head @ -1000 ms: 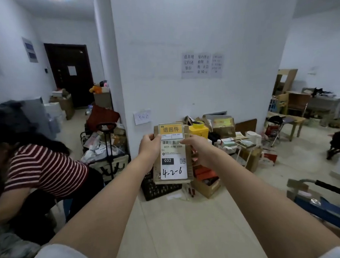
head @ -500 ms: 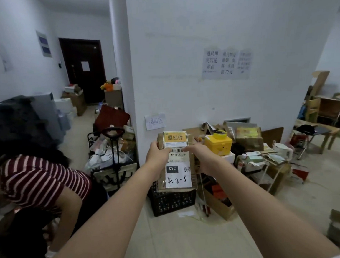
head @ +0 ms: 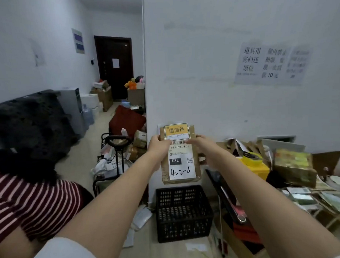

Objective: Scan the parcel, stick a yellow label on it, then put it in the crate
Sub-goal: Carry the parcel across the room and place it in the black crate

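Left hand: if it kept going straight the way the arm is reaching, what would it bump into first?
The left hand already grips the parcel at its edge, so the parcel comes first. Past it, the white wall looks next, though depth is hard to judge.

Brown parcel [head: 180, 153] held upright — yellow label [head: 176, 130] stuck at its top — above the black crate [head: 182, 215].

Single head-worn wide-angle view, forward and slightly down, close to outstretched arms.
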`<action>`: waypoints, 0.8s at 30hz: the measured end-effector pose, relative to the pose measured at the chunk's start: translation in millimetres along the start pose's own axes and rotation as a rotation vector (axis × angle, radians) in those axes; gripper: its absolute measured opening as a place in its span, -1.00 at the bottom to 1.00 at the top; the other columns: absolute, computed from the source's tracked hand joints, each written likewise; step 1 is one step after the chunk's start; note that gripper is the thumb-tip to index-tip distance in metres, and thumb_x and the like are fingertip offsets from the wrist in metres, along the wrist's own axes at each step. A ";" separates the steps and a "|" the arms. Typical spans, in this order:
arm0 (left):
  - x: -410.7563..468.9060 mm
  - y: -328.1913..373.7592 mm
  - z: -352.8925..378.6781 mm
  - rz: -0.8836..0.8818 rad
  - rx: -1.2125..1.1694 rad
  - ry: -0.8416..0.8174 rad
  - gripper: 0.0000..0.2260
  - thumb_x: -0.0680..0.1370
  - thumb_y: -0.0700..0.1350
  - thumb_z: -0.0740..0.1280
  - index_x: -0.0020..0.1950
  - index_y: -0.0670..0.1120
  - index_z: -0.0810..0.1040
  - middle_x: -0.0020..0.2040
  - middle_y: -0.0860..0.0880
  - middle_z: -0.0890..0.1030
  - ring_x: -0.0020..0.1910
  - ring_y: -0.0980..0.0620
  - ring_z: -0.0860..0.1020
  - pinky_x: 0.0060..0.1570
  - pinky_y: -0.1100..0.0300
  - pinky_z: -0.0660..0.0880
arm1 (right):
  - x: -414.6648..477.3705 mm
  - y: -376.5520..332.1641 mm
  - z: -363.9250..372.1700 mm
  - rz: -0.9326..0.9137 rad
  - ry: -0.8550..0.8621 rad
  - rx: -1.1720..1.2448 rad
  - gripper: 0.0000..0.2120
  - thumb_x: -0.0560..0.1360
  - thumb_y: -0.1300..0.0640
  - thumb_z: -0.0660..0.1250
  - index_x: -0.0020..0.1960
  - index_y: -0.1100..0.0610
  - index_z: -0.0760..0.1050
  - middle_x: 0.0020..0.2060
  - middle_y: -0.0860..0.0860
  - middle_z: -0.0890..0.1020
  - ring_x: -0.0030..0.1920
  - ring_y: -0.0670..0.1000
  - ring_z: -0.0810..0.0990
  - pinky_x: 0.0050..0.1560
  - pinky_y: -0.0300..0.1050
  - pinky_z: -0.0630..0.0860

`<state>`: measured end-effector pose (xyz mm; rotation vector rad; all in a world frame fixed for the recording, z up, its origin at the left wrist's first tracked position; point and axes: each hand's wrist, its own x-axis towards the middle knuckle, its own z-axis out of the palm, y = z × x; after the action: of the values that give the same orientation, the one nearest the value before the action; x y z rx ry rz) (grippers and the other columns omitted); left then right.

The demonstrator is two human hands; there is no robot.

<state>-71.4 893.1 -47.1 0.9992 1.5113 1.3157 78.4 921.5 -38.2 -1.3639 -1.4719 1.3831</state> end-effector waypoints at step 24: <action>417.7 19.9 24.5 -0.098 -0.100 -0.055 -0.77 0.53 -0.24 0.23 0.17 -0.08 0.43 0.05 -0.04 0.63 -0.21 0.06 0.62 -0.38 0.22 0.49 | 421.4 -29.5 13.6 0.077 0.131 0.145 -0.48 0.43 0.10 0.33 0.36 0.10 0.34 0.13 0.11 0.62 -0.06 0.10 0.61 -0.13 0.00 0.51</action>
<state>-171.6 1299.1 -72.7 0.8802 1.4210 1.2711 -29.8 1327.5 -83.3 -1.4025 -1.2218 1.3925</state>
